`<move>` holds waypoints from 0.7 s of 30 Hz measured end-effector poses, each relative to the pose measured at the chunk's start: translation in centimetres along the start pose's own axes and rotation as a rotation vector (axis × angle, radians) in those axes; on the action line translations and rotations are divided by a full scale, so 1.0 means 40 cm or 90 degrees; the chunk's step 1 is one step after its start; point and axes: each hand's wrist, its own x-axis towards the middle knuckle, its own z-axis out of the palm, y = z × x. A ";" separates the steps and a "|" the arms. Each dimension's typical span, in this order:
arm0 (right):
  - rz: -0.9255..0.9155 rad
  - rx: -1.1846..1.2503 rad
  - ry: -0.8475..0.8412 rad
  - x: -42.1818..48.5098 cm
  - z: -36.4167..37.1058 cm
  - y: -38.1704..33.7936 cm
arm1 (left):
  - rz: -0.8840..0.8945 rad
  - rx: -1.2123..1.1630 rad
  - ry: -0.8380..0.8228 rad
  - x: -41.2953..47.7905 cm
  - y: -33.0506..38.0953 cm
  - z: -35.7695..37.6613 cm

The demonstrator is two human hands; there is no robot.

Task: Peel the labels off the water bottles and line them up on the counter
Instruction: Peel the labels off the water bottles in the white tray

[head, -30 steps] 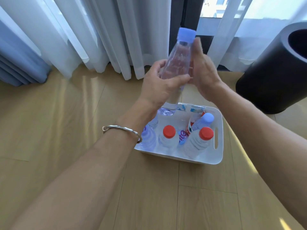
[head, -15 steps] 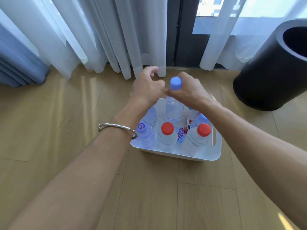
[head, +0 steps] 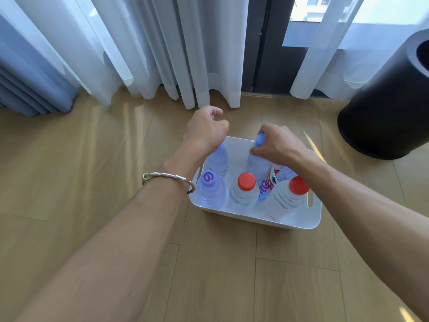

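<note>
A white plastic bin [head: 290,223] sits on the wooden floor with several water bottles standing in it. My right hand [head: 276,145] grips the blue cap and neck of a clear, label-free bottle [head: 256,162] at the bin's back middle. My left hand [head: 205,130] hovers over the bin's back left corner, fingers loosely curled, holding nothing. Below it stands another clear bottle [head: 218,159]. At the front are a purple-capped bottle [head: 210,189] and two red-capped bottles [head: 245,190] [head: 289,196]. A bottle with a red and blue label [head: 270,182] leans between them.
A tall black cylindrical bin [head: 385,108] stands at the right. White sheer curtains [head: 162,49] and a blue curtain [head: 27,84] hang at the back in front of a dark window frame [head: 264,43]. Wooden floor [head: 220,275] surrounds the bin.
The clear blue-capped bottle went from raised in both hands down into the back of the bin. My left hand let go of it; my right hand stays on its cap.
</note>
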 end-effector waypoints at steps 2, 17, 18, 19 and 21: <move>-0.002 -0.009 0.029 0.005 -0.018 -0.004 | 0.000 0.003 0.001 0.003 0.000 -0.001; -0.028 -0.030 0.019 0.020 0.018 0.021 | -0.004 0.054 0.000 0.023 -0.019 0.032; -0.033 -0.038 0.010 0.019 0.016 0.021 | -0.004 0.056 -0.002 0.023 -0.019 0.032; -0.039 -0.045 -0.001 0.018 0.014 0.021 | -0.004 0.058 -0.005 0.022 -0.020 0.031; -0.047 -0.057 -0.023 0.014 0.013 0.025 | -0.001 0.065 -0.010 0.022 -0.022 0.033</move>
